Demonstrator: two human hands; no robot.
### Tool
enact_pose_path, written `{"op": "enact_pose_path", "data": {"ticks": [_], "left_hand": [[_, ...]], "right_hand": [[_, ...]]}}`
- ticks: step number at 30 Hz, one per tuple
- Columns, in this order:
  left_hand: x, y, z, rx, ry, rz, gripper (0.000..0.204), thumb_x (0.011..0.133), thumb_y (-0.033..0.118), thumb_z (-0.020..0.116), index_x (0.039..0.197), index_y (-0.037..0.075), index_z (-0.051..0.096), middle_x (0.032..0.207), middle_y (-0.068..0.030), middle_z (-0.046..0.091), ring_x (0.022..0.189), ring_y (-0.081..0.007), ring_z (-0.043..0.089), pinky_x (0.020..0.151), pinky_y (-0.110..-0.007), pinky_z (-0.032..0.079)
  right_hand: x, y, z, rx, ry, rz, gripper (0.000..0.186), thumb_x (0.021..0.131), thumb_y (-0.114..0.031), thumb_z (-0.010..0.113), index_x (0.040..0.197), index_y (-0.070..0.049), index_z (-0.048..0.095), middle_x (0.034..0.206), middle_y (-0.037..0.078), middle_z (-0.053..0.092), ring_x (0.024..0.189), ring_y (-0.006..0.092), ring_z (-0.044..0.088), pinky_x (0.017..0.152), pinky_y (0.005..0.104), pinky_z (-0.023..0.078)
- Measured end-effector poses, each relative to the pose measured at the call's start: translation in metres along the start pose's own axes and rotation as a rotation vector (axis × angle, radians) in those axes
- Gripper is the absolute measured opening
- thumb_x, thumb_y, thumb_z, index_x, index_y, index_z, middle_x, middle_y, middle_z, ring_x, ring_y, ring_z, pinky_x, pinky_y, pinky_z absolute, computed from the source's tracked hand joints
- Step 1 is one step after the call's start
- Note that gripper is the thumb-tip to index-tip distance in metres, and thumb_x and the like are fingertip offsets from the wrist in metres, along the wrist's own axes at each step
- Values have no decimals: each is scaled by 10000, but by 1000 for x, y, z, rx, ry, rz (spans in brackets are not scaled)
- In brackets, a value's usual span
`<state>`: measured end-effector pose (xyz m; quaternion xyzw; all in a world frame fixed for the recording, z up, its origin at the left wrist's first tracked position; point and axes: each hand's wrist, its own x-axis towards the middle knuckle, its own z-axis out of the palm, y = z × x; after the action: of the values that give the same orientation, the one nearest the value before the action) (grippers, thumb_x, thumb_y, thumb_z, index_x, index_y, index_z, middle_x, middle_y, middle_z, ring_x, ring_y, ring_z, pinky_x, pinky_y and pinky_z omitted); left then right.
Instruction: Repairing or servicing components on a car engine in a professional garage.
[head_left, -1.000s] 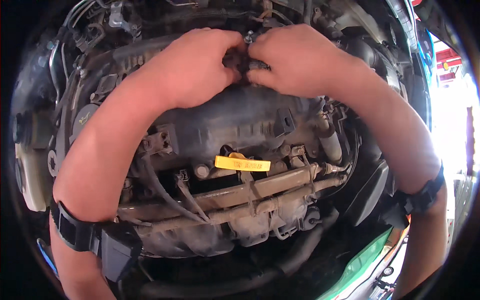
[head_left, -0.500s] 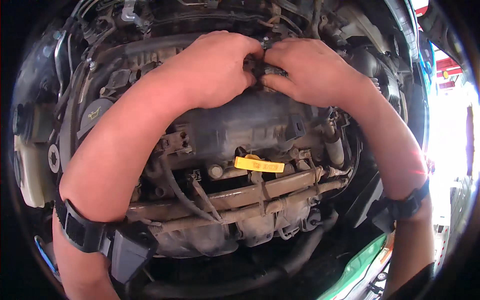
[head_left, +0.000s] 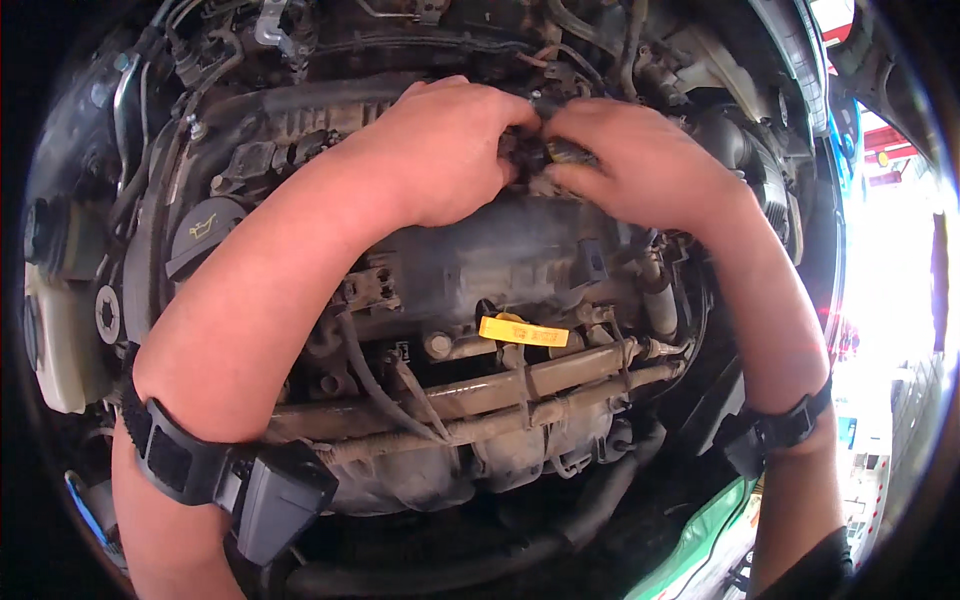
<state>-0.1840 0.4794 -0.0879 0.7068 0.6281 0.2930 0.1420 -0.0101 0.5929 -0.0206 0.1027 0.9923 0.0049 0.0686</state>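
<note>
Both my hands reach over the dusty black engine cover to its far side and almost meet there. My left hand is closed, its thumb and fingers curled round a small dark part that is mostly hidden. Just right of it, my right hand is bent in a pinch at the same spot. A bit of a dark, dirty piece shows between its thumb and forefinger; its kind cannot be made out. Black straps with grey boxes go round both forearms.
Nearer lies a yellow dipstick handle, above a brown metal rail and pipes. A black oil filler cap sits left of my left forearm. At the far left is a whitish fluid reservoir. A ribbed black hose lies beyond my right wrist.
The view has shifted slightly, so the engine sits a little lower. Both hands stay at the same place. More of the dark piece between my right thumb and forefinger shows now.
</note>
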Motion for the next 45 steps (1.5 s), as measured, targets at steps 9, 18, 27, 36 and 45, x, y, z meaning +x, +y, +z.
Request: {"op": "enact_pose_path", "data": {"ticks": [9,18,27,36,45], "left_hand": [[1,4,-7,10,-51,49,416,763,90,685,1177,59,649,1093,-188,650,1081,-351,585,946,-410,463],[0,21,-12,96,-2,116,254,762,63,731,1005,27,663,1037,-155,677,1005,-353,627,866,-403,506],[17,39,-17,107,-79,-53,203,766,133,738,912,29,643,912,-175,666,943,-372,623,813,-449,492],[28,58,-20,162,-120,-220,156,734,102,727,861,12,711,887,-213,683,911,-379,654,819,-434,523],[31,58,-20,207,-103,-160,146,726,77,708,844,-7,691,851,-220,674,863,-396,651,778,-445,513]], "right_hand": [[-43,0,-22,280,346,138,355,887,-262,644,1126,-1,617,1079,201,648,1028,384,604,897,436,491],[-49,-58,35,347,751,295,299,807,-157,669,1074,-33,618,1022,140,610,1009,341,566,892,427,447],[-43,-66,50,129,882,262,273,773,-160,636,1011,-33,603,1011,121,606,969,303,576,888,423,456],[-47,-67,52,209,886,287,292,746,-131,655,1021,-43,614,1010,105,613,979,294,589,899,407,469],[-47,-67,50,221,860,303,277,737,-144,656,998,-53,632,970,81,612,963,276,590,884,405,475]]}}
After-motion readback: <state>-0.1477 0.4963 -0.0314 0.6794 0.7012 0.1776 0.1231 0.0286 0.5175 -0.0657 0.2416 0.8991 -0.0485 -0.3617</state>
